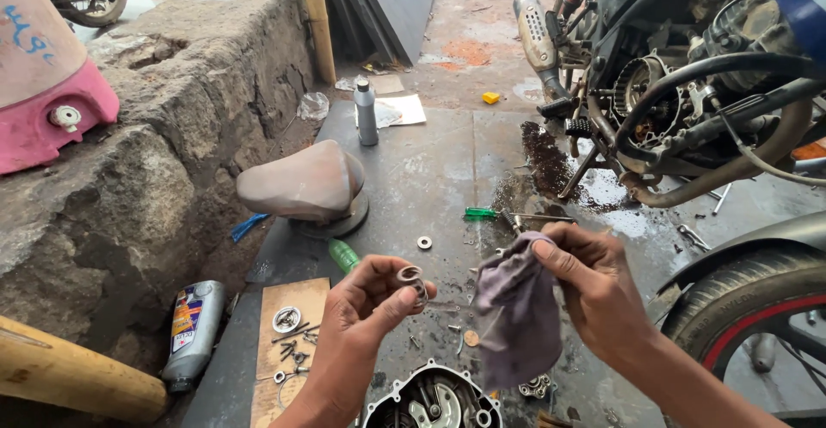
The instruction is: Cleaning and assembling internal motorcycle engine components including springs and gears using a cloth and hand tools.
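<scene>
My left hand [372, 306] pinches a small metal ring part [412, 277] between thumb and fingers, held up over the ground. My right hand [588, 287] grips a grey-purple rag [516, 316] that hangs down just right of the ring. Below both hands lies a round engine cover [433, 398] with gears inside. A loose washer [424, 242] and a green-handled screwdriver [490, 214] lie on the wet concrete beyond my hands.
A motorcycle [688, 92] with its engine side open stands at right, its tyre [748, 307] near my right arm. A cardboard piece [288, 342] carries small bolts and a bearing. An oil bottle [191, 329], a grey spray bottle [366, 114], a brown seat [303, 185] and a stone wall [146, 135] are at left.
</scene>
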